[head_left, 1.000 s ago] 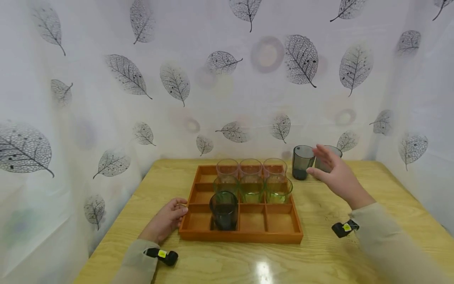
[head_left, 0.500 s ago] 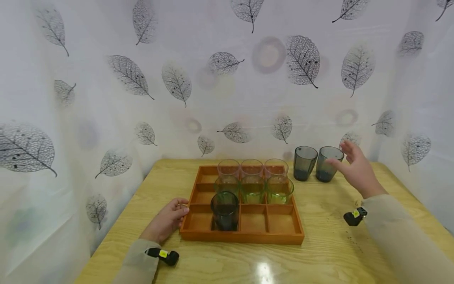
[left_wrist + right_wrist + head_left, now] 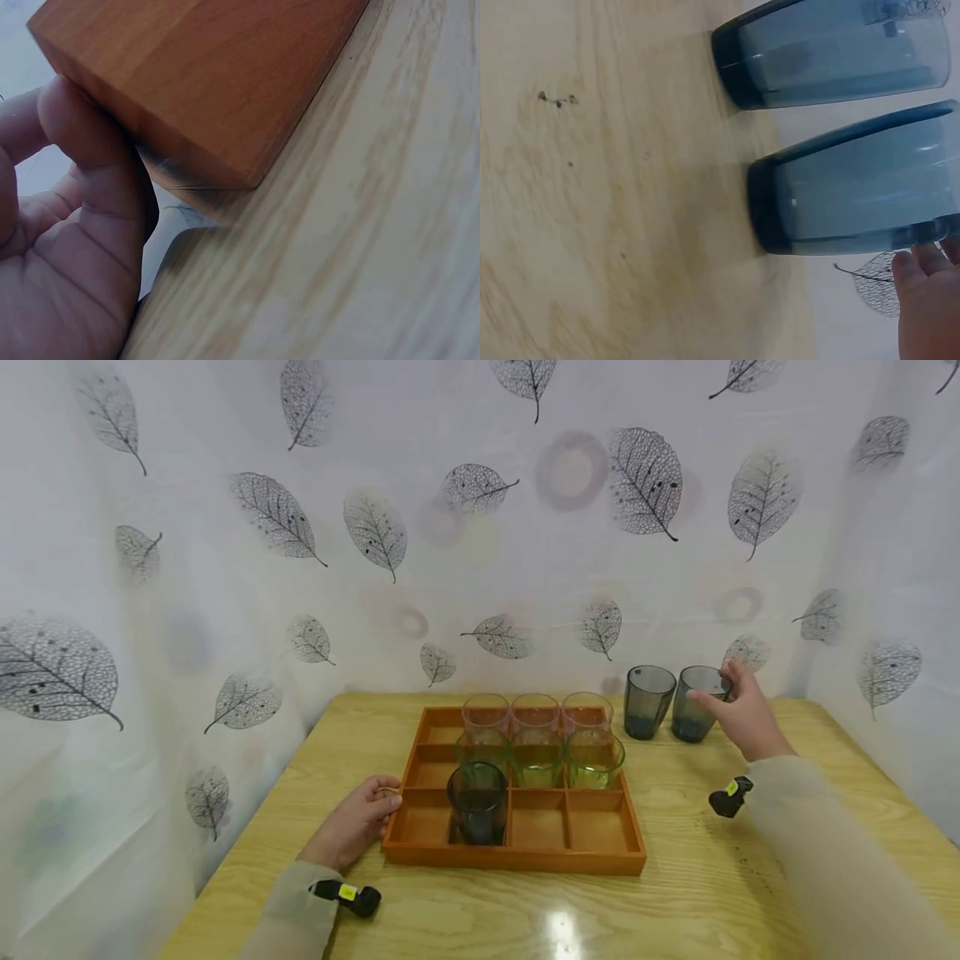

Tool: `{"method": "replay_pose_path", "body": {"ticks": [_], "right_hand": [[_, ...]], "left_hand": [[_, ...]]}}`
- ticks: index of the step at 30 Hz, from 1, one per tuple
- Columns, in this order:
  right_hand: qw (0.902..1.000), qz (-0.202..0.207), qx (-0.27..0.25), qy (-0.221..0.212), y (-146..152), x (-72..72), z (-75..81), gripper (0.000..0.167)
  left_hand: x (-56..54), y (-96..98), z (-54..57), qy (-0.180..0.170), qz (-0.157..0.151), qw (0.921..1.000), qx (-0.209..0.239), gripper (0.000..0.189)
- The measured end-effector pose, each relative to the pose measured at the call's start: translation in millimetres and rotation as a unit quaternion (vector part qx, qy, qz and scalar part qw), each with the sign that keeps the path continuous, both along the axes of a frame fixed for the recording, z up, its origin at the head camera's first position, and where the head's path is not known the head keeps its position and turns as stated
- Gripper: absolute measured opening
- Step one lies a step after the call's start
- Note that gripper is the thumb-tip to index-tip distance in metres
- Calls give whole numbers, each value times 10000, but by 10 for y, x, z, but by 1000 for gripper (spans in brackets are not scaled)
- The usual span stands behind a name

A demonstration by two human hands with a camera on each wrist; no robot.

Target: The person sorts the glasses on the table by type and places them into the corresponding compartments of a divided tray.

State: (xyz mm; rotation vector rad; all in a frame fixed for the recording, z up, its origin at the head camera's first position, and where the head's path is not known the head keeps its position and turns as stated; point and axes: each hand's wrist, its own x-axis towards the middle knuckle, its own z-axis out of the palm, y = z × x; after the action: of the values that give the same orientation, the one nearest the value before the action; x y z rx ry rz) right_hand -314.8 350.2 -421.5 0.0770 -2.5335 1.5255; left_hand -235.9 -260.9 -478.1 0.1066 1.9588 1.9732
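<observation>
My right hand (image 3: 746,714) is at the right-hand smoky grey glass (image 3: 692,718), thumb across its front and fingers at the right side of its rim. The glass stands upright on the table; in the right wrist view the fingertips (image 3: 907,266) meet it near the rim. Another grey glass (image 3: 648,706) stands just to its left. My left hand (image 3: 352,822) rests against the left side of the wooden tray (image 3: 510,858), fingers loosely bent. In the tray, a dark glass (image 3: 478,810) stands in the front row, behind it green glasses (image 3: 537,764) and pinkish glasses (image 3: 534,714).
The tray is divided into compartments; two bare ones (image 3: 538,822) lie right of the dark glass. A leaf-patterned curtain (image 3: 480,552) hangs behind and beside the wooden table (image 3: 465,910). Small dark specks (image 3: 557,99) mark the tabletop.
My right hand has moved right, past the left grey glass, to the right one, and its fingers have closed in on the rim. My left hand stays at the tray.
</observation>
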Motion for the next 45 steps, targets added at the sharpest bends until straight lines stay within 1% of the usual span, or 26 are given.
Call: {"method": "replay_pose_path", "body": {"ticks": [3, 7, 12, 17, 23, 34, 45], "right_hand": [[9999, -100, -74, -84, -20, -44, -88, 107], [9995, -223, -117, -174, -42, -72, -186, 103], [9991, -306, -218, -220, -72, -92, -266, 102], [9988, -405, -188, -202, -117, -72, -280, 101], [9987, -426, -168, -227, -157, -42, -267, 100], [9970, -669, -221, -308, -134, -38, -307, 103], [9974, -669, -52, -268, -124, 62, -301, 102]], "left_hand": [[-3, 2, -1, 9, -34, 10000, 24, 38], [-11, -3, -5, 56, -67, 10000, 36, 37], [-11, -7, -9, 56, -62, 9999, 56, 35], [4, -8, -11, 16, -24, 10000, 40, 35], [19, -11, -2, -15, 17, 10000, -17, 36], [-9, -24, -21, 64, -71, 9999, -53, 38], [-6, -16, -3, 68, -36, 10000, 23, 36]]}}
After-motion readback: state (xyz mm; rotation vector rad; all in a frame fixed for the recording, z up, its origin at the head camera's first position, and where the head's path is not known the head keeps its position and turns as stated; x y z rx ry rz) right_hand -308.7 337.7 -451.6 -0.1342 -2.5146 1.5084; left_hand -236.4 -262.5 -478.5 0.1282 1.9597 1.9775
